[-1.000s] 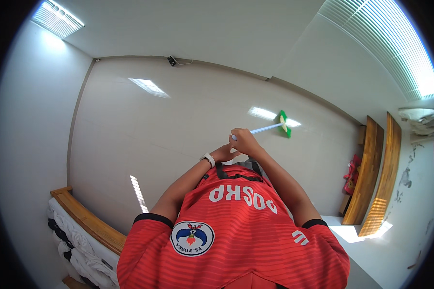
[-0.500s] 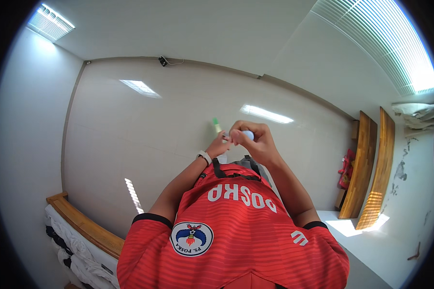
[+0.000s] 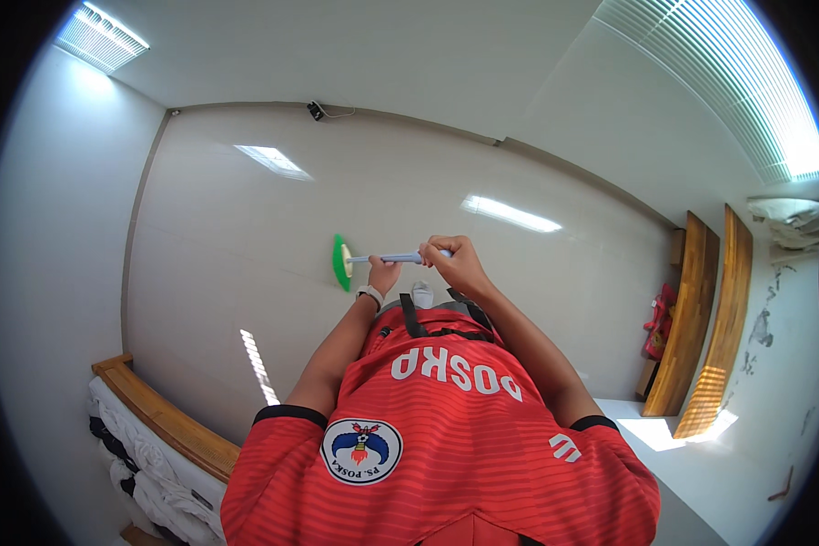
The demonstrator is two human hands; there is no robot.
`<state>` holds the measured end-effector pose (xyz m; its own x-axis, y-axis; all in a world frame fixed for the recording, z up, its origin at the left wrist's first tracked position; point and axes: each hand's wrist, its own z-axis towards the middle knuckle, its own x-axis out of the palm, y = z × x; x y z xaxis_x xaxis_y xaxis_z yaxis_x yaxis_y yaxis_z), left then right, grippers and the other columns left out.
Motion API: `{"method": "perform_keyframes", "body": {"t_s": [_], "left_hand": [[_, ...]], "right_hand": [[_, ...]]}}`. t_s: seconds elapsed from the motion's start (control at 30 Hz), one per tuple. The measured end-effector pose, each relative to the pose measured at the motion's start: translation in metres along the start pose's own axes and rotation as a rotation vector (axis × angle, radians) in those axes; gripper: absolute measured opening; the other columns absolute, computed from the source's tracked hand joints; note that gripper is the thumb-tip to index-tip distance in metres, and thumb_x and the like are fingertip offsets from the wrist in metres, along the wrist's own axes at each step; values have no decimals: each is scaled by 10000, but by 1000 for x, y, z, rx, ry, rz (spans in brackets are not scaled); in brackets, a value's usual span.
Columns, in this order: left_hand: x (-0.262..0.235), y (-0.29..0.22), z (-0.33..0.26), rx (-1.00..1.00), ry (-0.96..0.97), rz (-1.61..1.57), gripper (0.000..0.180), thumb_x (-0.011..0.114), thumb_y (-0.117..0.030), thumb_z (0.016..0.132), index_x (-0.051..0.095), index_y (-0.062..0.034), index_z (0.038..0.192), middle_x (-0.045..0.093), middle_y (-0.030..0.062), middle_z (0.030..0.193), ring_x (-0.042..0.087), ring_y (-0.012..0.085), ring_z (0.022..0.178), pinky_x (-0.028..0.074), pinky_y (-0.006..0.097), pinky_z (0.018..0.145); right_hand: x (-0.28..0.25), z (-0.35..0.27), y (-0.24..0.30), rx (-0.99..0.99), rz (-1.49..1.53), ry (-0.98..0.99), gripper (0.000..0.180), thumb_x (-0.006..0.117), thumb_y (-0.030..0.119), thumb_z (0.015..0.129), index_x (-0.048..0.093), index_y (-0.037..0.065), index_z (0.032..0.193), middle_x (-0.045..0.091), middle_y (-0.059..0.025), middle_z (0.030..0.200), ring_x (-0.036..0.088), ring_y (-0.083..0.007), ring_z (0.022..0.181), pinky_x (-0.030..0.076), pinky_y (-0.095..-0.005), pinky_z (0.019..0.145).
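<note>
A broom [image 3: 341,262] with green bristles, a cream-coloured head and a pale blue-grey handle extends leftward from my hands, over the light floor. My right hand [image 3: 458,261] is closed in a fist round the upper end of the handle. Lower down, nearer the broom head, my left hand [image 3: 384,276] grips the handle; its fingers are partly hidden. A pale watch or band circles my left wrist. The bristles appear at or close above the floor; I cannot tell which.
A white shoe tip [image 3: 422,293] shows below the handle. At the left stands a wooden-edged bed [image 3: 168,419] with crumpled white cloth. Wooden shelves [image 3: 678,314] and a red item [image 3: 660,318] are on the right. A small black device [image 3: 315,110] with a cable sits by the far wall.
The broom has swung leftward, so its head and handle now show fully. My left hand has moved left and slightly down, and my right hand a little left.
</note>
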<state>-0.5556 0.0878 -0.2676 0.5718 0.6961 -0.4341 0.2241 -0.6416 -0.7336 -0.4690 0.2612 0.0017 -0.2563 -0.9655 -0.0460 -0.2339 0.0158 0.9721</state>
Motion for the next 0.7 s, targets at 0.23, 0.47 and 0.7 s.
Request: {"method": "perform_keyframes", "body": {"t_s": [0.23,0.47,0.7], "left_hand": [[-5,-114,-41,179,448,-262,407,644,-312,872,510,-10,1109,609,64,907,616,119,742,536,309,619],[-16,-119,-55,411,638,-71,381,659,-233,861,538,-39,1165,601,73,1053,595,160,932,515,335,774],[-17,-90,-58,555,778,-129,419,680,-141,833,554,-57,1223,576,113,1232,529,217,1170,441,366,963]], "right_hand": [[6,-2,46,-140,-41,27,302,594,172,883,547,-38,671,477,-28,555,426,-80,557,371,-298,509],[12,0,6,-218,-324,15,167,641,78,775,595,-74,726,542,-178,603,497,-236,521,432,-350,535],[19,-4,-3,-327,-418,48,136,646,63,726,614,-66,695,596,-238,674,587,-418,640,474,-438,598]]}}
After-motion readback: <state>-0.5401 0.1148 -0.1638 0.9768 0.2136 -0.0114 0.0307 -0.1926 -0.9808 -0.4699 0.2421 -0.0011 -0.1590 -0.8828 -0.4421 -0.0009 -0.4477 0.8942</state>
